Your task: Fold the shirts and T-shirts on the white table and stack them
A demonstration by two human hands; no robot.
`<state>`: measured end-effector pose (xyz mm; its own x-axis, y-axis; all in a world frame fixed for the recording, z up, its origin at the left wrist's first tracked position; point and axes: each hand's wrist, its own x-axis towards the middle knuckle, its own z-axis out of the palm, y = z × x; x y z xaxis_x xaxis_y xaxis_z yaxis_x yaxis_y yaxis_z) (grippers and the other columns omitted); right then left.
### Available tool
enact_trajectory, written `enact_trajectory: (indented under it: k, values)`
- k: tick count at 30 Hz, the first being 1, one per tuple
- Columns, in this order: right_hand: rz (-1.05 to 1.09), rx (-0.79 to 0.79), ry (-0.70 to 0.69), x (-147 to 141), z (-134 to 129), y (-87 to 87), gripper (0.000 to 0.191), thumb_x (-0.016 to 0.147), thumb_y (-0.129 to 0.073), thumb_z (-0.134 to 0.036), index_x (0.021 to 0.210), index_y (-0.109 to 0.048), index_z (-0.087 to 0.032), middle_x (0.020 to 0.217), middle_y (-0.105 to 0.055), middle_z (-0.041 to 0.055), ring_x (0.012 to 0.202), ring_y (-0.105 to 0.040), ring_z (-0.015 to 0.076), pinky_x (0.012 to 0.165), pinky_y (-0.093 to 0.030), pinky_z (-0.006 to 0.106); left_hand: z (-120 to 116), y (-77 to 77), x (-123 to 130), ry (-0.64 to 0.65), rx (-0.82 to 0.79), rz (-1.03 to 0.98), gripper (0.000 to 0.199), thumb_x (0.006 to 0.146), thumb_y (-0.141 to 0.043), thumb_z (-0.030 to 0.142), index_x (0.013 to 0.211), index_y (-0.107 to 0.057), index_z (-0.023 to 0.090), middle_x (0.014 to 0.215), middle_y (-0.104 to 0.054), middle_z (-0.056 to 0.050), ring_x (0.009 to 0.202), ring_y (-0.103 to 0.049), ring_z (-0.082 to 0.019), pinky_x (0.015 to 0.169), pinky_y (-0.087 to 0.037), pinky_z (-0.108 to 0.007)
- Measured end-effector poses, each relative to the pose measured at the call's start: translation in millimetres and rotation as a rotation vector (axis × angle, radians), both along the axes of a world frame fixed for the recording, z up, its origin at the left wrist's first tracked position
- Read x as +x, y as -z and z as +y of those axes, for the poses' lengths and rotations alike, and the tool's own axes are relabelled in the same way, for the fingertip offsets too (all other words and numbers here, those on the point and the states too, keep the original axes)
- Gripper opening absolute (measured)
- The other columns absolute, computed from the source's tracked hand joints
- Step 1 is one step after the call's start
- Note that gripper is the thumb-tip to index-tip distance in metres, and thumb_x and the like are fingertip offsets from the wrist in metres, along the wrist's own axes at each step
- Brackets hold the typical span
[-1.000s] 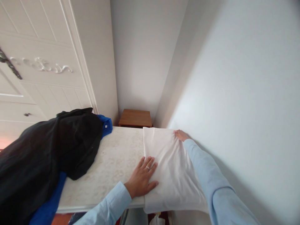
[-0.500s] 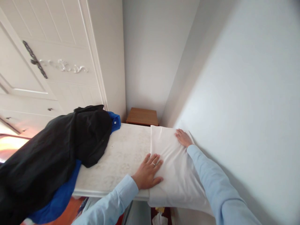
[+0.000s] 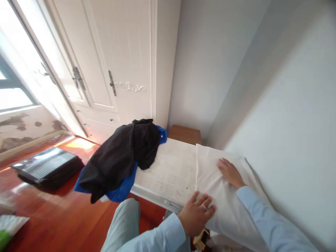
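A white cloth (image 3: 225,196) with soft wrinkles covers the right part of a narrow, stained white surface (image 3: 170,164). Spread over the cloth's near left edge, my left hand (image 3: 196,212) wears a ring and has its fingers apart. My right hand (image 3: 231,173) lies flat on the cloth farther back, toward the wall, fingers extended. Neither hand grips anything. On the left part of the surface a black garment (image 3: 123,150) lies heaped over a blue one (image 3: 123,187), both hanging over the front edge.
Behind the surface stand a brown wooden cabinet (image 3: 185,133) and a white wardrobe (image 3: 133,52). A grey wall (image 3: 296,115) borders the right side. A black case (image 3: 49,168) lies on the red wooden floor (image 3: 70,217) at left.
The view has swung left, showing the floor, case and window. My right hand has drawn back from the cloth's far edge; my left hand has shifted toward the near edge.
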<state>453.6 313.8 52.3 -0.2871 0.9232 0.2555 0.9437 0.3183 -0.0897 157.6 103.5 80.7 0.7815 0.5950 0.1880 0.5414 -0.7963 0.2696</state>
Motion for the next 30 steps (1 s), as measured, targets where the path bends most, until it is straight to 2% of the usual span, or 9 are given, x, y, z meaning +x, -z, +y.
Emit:
enact_trajectory:
  k: [5,8,12,15,17,20,26,28,30]
  values:
    - [0.178,-0.076,0.038,18,-3,-4.3,0.050,0.086,-0.037,-0.042,0.114,-0.069,-0.016,0.133,-0.065,0.0217,0.134,-0.054,0.0340,0.115,-0.040,0.054,-14,-3.8,-18,-0.018,-0.045,-0.011,0.072,0.092,-0.058,0.050,0.151,-0.038,0.014,0.158,-0.039,-0.019,0.149,-0.030,-0.033,0.121,-0.025,-0.054]
    - [0.360,-0.067,0.019,-4,-26,-27.2,0.057,0.086,-0.040,-0.054,0.123,-0.066,-0.019,0.139,-0.062,0.0176,0.134,-0.054,0.0335,0.116,-0.041,0.054,-9,-17.8,-65,-0.108,-0.060,-0.071,0.069,0.091,-0.057,0.056,0.148,-0.044,0.020,0.160,-0.037,-0.014,0.150,-0.029,-0.030,0.122,-0.028,-0.049]
    - [0.590,-0.186,-0.030,-63,-104,-43.9,0.062,0.085,-0.046,-0.067,0.129,-0.065,-0.028,0.140,-0.062,0.0101,0.135,-0.053,0.0323,0.116,-0.041,0.053,17,-46.8,-174,-0.685,0.047,-0.149,0.052,0.093,-0.055,0.034,0.143,-0.052,0.019,0.156,-0.044,-0.013,0.150,-0.030,-0.028,0.122,-0.028,-0.048]
    - [0.712,-0.292,-0.070,-112,-176,-31.7,0.055,0.080,-0.057,-0.068,0.126,-0.067,-0.040,0.139,-0.063,0.0025,0.137,-0.051,0.0327,0.117,-0.040,0.054,33,-62.1,-256,-1.108,0.124,-0.096,0.062,0.088,-0.062,0.040,0.143,-0.050,0.015,0.155,-0.043,-0.019,0.151,-0.025,-0.036,0.120,-0.025,-0.055]
    - [0.824,-0.342,-0.047,-143,-216,-17.2,0.050,0.078,-0.058,-0.070,0.120,-0.069,-0.044,0.134,-0.066,0.0011,0.133,-0.054,0.0350,0.115,-0.042,0.057,37,-66.6,-297,-1.217,0.062,-0.074,0.058,0.080,-0.072,0.041,0.131,-0.061,0.016,0.149,-0.051,-0.020,0.149,-0.028,-0.041,0.118,-0.026,-0.060]
    - [0.982,-0.415,-0.005,-179,-251,-3.3,0.046,0.072,-0.061,-0.075,0.105,-0.075,-0.046,0.120,-0.074,0.0044,0.123,-0.062,0.0398,0.109,-0.048,0.061,38,-76.5,-334,-1.212,-0.013,-0.187,0.011,0.081,-0.070,0.026,0.090,-0.074,0.021,0.114,-0.073,-0.012,0.125,-0.058,-0.034,0.106,-0.043,-0.048]
    - [1.264,-0.494,0.002,-234,-242,-41.7,0.041,0.070,-0.075,-0.066,0.095,-0.079,-0.035,0.097,-0.079,0.0087,0.100,-0.072,0.0377,0.101,-0.053,0.059,23,-137.8,-302,-1.242,0.147,-0.499,0.032,0.101,-0.041,0.026,0.100,-0.071,0.015,0.103,-0.072,-0.014,0.099,-0.066,-0.025,0.088,-0.051,-0.039]
    - [1.472,-0.532,-0.019,-261,-227,-60.9,0.041,0.074,-0.075,-0.063,0.099,-0.077,-0.031,0.100,-0.078,0.0082,0.097,-0.072,0.0340,0.097,-0.055,0.057,7,-151.4,-263,-1.012,0.162,-0.592,0.022,0.097,-0.053,0.031,0.093,-0.071,0.020,0.099,-0.073,-0.006,0.097,-0.065,-0.019,0.091,-0.050,-0.031]
    - [1.656,-0.690,-0.107,-292,-211,-75.3,0.046,0.072,-0.078,-0.061,0.106,-0.074,-0.031,0.116,-0.075,0.0072,0.107,-0.069,0.0328,0.094,-0.056,0.055,-13,-152.6,-227,-0.547,-0.033,-0.709,0.022,0.094,-0.059,0.034,0.083,-0.071,0.020,0.095,-0.074,-0.006,0.091,-0.066,-0.019,0.089,-0.050,-0.031]
